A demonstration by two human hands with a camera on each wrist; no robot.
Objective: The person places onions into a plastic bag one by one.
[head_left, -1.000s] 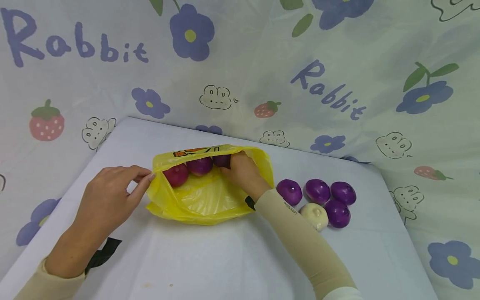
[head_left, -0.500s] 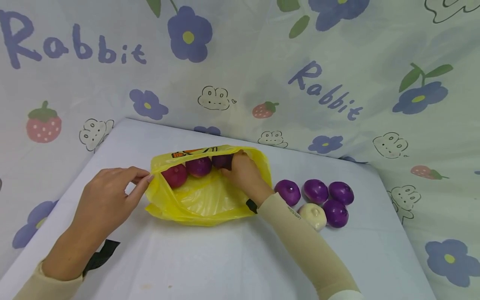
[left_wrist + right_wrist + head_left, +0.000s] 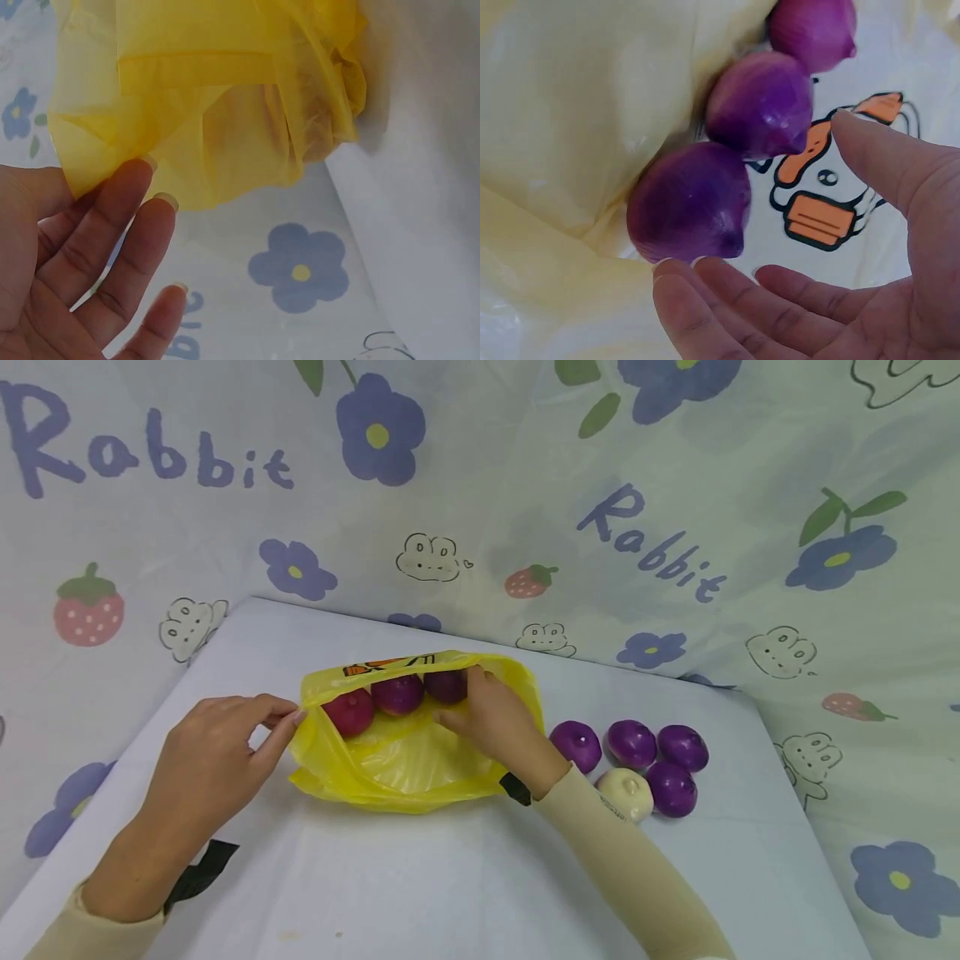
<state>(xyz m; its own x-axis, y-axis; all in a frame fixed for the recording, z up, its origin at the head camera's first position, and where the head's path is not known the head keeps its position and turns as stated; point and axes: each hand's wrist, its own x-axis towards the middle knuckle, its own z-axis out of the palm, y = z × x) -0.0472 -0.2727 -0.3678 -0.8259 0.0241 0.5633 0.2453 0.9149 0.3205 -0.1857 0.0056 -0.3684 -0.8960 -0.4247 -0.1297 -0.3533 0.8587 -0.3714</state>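
A yellow plastic bag (image 3: 408, 760) lies open on the white table (image 3: 450, 877). Three purple onions (image 3: 399, 692) sit in a row inside it against the far wall. My left hand (image 3: 217, 752) pinches the bag's left rim (image 3: 105, 161) and holds the mouth open. My right hand (image 3: 491, 714) is inside the bag, fingers relaxed and empty, just off the rightmost onion (image 3: 690, 202). The right wrist view shows the other onions (image 3: 761, 105) and an orange cartoon print (image 3: 817, 202) on the bag.
Several purple onions (image 3: 633, 742) and one white onion (image 3: 628, 792) lie in a cluster on the table right of the bag. A printed cloth backdrop (image 3: 600, 510) hangs behind and around the table. A black strap (image 3: 201, 870) shows at my left wrist.
My right hand has let go of the rightmost onion and drawn back slightly toward me, fingers opened. The left hand keeps its pinch on the bag's rim.
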